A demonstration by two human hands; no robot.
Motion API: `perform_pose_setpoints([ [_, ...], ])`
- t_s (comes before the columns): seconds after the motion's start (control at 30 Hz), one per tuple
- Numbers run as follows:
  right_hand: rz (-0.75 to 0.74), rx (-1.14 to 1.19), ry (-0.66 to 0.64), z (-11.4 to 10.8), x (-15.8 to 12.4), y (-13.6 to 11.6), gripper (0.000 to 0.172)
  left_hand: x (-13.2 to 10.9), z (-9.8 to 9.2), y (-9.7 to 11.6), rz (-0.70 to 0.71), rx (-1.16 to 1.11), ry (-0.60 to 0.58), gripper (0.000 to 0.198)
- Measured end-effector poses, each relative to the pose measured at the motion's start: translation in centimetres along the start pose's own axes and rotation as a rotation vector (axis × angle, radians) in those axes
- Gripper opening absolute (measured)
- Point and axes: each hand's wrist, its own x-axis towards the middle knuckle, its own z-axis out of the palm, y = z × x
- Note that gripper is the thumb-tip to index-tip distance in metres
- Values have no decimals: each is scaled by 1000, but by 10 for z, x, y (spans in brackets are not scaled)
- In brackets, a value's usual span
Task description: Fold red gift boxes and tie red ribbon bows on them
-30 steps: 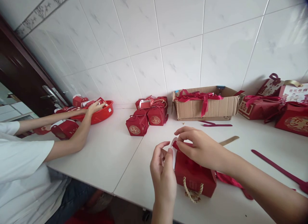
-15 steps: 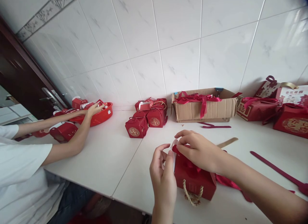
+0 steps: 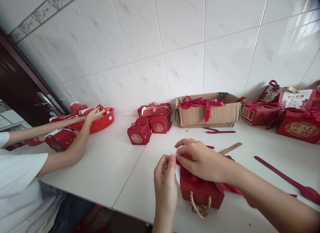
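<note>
A red gift box (image 3: 203, 193) with a twisted cream rope handle (image 3: 200, 209) stands on the table in front of me. My left hand (image 3: 165, 181) is closed at its left side, thumb and fingers pinching the edge of a white-backed flap (image 3: 177, 174). From above, my right hand (image 3: 197, 156) reaches over the box, its fingertips closed on the flap's upper part close to my left thumb. It hides much of the box top. Red ribbon (image 3: 232, 189) trails out on the right side of the box.
A cardboard box (image 3: 210, 119) of red ribbons stands by the wall. Small red boxes (image 3: 139, 131) sit left of it, larger gift boxes (image 3: 297, 126) right. Paper strips (image 3: 280, 174) lie on the table. At left, a co-worker's hands (image 3: 93, 115) are at a red basin (image 3: 101, 123).
Both hands have stayed at the box's left side. My left thumb has come up against the flap's edge, and the white curved part at the top has tipped down. The view has shifted slightly.
</note>
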Motion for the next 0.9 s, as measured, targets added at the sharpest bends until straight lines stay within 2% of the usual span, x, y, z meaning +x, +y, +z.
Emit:
perform_pose_setpoints([
  [0.13,1,3,15,-11,-1,1,25,7,-9,0,-153,-278,-59,30],
  [0.2,8,-5,61,-22,-3,2,25,11,-15,2,-194,-448,-9,26],
  [0.23,17,-17,95,-28,-5,2,24,14,-19,4,-195,-525,52,24],
  [0.3,67,-65,144,-42,-11,3,24,18,-26,9,-141,-631,223,20],
  [0.37,160,-148,125,-56,-19,6,25,19,-33,14,-1,-643,370,16],
  [0.43,242,-235,38,-66,-28,10,25,19,-36,16,147,-588,410,14],
  [0.5,271,-297,-75,-72,-35,15,18,18,-36,14,206,-498,374,9],
  [0.53,275,-314,-126,-73,-38,17,14,18,-34,11,195,-436,350,8],
  [0.6,272,-321,-196,-72,-40,20,14,17,-29,3,118,-261,268,18],
  [0.73,217,-295,-213,-64,-36,23,25,14,-14,-9,-69,80,-46,35],
  [0.77,211,-296,-212,-63,-34,23,28,13,-11,-9,-82,123,-79,37],
  [0.9,197,-318,-226,-60,-28,21,26,11,-9,-7,-9,271,31,42],
])
